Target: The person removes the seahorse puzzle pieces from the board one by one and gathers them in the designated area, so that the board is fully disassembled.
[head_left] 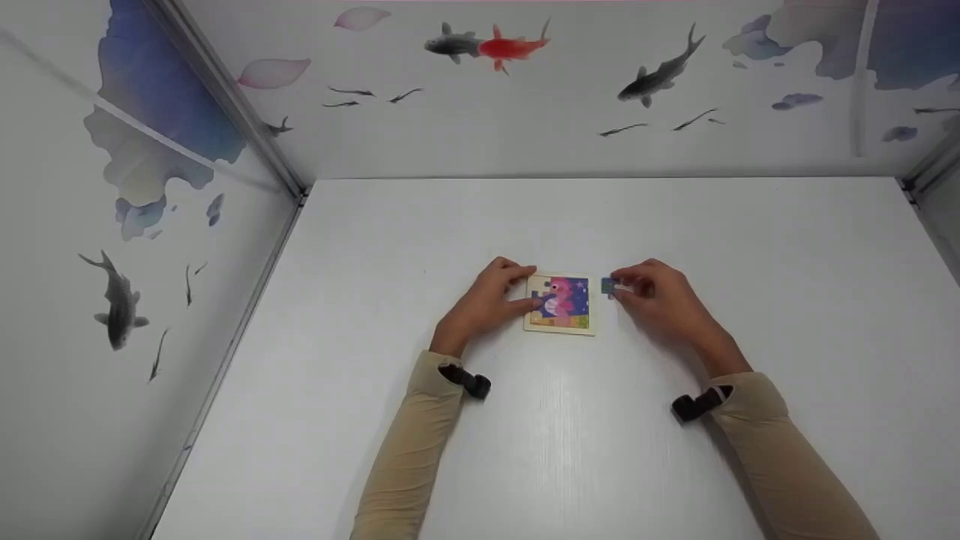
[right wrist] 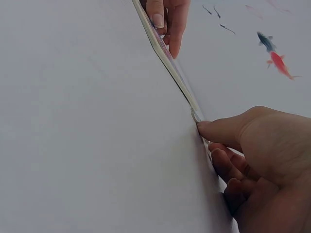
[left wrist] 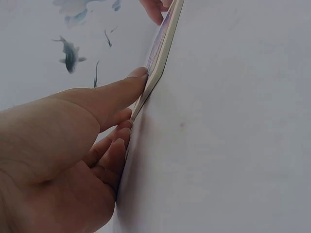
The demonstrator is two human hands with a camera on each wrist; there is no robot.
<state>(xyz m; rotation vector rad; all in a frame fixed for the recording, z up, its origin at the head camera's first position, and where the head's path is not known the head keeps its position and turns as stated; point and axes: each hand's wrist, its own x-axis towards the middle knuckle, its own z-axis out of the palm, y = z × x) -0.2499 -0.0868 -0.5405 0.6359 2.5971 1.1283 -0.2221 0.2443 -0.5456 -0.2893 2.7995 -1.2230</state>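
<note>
A small square jigsaw puzzle (head_left: 570, 304) with a pale frame lies on the white table. Its picture has a pink animal on a dark blue ground, with bare tray showing at its upper left. My left hand (head_left: 493, 296) holds the puzzle by its left side, thumb over the picture and index finger at the top left corner. In the left wrist view, the left thumb (left wrist: 129, 85) presses on the frame's edge. Just right of the frame, my right hand (head_left: 664, 296) pinches a blue puzzle piece (head_left: 607, 286) between thumb and index finger, low over the table.
The white tabletop (head_left: 555, 435) stretches around both hands. Upright panels with painted fish stand behind it (head_left: 525, 135) and along its left side (head_left: 67, 420). Black wrist cameras sit on the left cuff (head_left: 469, 381) and right cuff (head_left: 697, 405).
</note>
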